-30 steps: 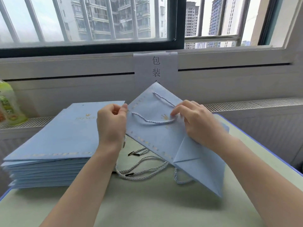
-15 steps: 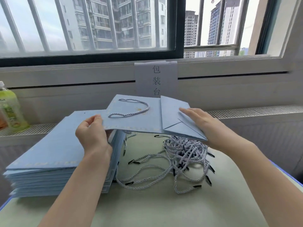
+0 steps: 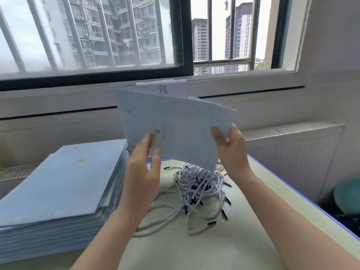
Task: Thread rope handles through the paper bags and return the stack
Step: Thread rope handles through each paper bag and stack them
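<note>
A flat paper bag (image 3: 175, 131) raised above the bench's (image 3: 194, 250) middle, its lower corner pinched by the right hand (image 3: 230, 148) while the left hand (image 3: 144, 168) touches it with relaxed fingers; so light a hold may drop it onto the rope handles (image 3: 200, 190) beside the stack (image 3: 58, 188).

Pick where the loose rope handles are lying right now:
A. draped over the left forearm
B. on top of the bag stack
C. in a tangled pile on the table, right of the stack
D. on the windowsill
C: the rope handles lie tangled on the table, right of the bag stack.
</note>
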`<act>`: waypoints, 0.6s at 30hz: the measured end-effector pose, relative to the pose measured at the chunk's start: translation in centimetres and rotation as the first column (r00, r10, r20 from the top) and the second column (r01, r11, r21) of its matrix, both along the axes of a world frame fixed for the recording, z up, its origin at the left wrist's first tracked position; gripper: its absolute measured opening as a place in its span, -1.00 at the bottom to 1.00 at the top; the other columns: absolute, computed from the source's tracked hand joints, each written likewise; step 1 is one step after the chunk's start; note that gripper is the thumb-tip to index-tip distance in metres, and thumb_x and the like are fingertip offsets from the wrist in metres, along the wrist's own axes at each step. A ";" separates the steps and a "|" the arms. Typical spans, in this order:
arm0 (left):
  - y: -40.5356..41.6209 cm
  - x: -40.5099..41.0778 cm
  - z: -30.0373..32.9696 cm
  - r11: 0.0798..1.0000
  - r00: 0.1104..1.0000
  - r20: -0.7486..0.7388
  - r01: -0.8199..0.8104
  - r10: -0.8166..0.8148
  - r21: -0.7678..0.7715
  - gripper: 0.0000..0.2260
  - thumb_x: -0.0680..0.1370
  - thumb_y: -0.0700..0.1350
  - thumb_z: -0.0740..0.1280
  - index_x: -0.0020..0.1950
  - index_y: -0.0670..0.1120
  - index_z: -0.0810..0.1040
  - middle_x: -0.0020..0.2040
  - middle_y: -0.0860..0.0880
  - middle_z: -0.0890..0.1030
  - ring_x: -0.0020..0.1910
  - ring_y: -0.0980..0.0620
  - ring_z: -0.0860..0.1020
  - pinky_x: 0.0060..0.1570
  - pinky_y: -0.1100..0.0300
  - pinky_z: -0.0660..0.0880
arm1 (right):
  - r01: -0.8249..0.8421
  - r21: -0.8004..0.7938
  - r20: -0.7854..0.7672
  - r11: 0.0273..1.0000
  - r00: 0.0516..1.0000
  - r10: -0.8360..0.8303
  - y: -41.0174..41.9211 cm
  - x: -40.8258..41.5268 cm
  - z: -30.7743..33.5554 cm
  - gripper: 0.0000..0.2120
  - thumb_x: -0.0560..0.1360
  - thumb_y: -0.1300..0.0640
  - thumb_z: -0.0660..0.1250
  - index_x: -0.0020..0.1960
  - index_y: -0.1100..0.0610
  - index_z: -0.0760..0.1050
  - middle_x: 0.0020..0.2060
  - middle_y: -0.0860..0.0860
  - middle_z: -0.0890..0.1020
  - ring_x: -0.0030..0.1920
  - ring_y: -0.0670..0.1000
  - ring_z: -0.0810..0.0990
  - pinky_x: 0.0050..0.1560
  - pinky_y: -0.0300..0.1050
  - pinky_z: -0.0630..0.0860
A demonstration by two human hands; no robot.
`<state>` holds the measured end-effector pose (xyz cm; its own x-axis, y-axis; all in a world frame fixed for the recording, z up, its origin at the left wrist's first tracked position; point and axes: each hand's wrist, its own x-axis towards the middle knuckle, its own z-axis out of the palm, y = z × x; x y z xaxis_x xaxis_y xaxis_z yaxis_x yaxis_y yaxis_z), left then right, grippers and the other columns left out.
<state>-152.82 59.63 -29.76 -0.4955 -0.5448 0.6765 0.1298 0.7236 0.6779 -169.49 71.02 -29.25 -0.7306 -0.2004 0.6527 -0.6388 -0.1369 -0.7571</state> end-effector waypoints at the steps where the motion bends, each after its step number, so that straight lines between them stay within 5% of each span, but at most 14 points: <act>1: 0.2 -0.4 -0.8 0.990 0.996 0.054 -0.065 0.073 -0.127 -0.60 0.60 -0.22 0.18 0.45 -0.18 0.31 0.38 -0.06 0.43 0.35 0.08 0.38 0.28 0.45 0.19 | 0.042 -0.016 0.021 0.999 0.999 -0.041 0.1 -0.4 -0.1 -0.87 0.54 0.14 0.30 0.07 0.12 0.53 -0.23 -0.13 0.58 -0.21 -0.03 0.53 -0.11 -0.05 0.47; 3: 0.7 -1.2 -2.1 0.962 0.978 0.156 -0.093 0.136 -0.258 -0.58 0.57 -0.31 0.20 0.44 -0.22 0.32 0.42 -0.08 0.37 0.41 0.02 0.31 0.31 0.51 0.05 | 0.130 -0.080 0.084 0.988 0.989 -0.123 0.3 -1.2 -0.1 -0.83 0.55 0.18 0.27 0.13 0.14 0.50 -0.16 -0.08 0.60 -0.14 0.01 0.55 -0.02 -0.01 0.48; 7: 1.6 -2.4 -3.9 0.930 0.915 0.384 0.031 0.120 -0.366 -0.62 0.61 -0.20 0.18 0.44 -0.14 0.35 0.43 -0.04 0.37 0.43 0.02 0.30 0.37 0.25 0.14 | 0.295 -0.212 0.252 0.932 0.937 -0.240 1.6 -3.0 0.2 -0.70 0.57 0.22 0.22 0.28 0.28 0.40 0.11 0.14 0.59 0.08 0.08 0.56 0.19 0.01 0.45; 12: 2.6 -3.2 -5.1 0.832 0.626 0.765 0.339 0.147 -0.438 -0.53 0.61 0.22 0.01 0.51 0.22 0.06 0.55 0.17 -0.03 0.53 0.14 -0.08 0.45 0.15 -0.01 | 0.490 -0.137 0.280 0.861 0.853 -0.441 3.5 -5.3 -0.1 -0.63 0.59 0.20 0.17 0.38 0.27 0.33 0.20 0.17 0.56 0.18 0.13 0.53 0.20 -0.04 0.41; 14: 2.6 -3.0 -5.1 0.816 0.571 0.797 0.355 0.197 -0.456 -0.53 0.60 0.24 0.01 0.50 0.24 0.07 0.56 0.16 -0.04 0.52 0.13 -0.05 0.43 0.14 0.03 | 0.548 -0.063 0.292 0.834 0.810 -0.509 4.0 -5.7 -0.4 -0.61 0.60 0.19 0.16 0.40 0.24 0.31 0.22 0.16 0.54 0.19 0.14 0.52 0.16 -0.07 0.37; 18: 2.1 -2.4 -5.0 0.808 0.577 0.747 0.236 0.330 -0.539 -0.61 0.60 0.18 0.05 0.39 0.08 0.29 0.44 0.10 0.25 0.39 0.06 0.25 0.30 0.11 0.25 | 0.612 0.014 0.318 0.791 0.747 -0.583 4.7 -5.9 -0.9 -0.67 0.60 0.22 0.13 0.35 0.29 0.32 0.20 0.20 0.54 0.16 0.19 0.51 0.02 -0.13 0.30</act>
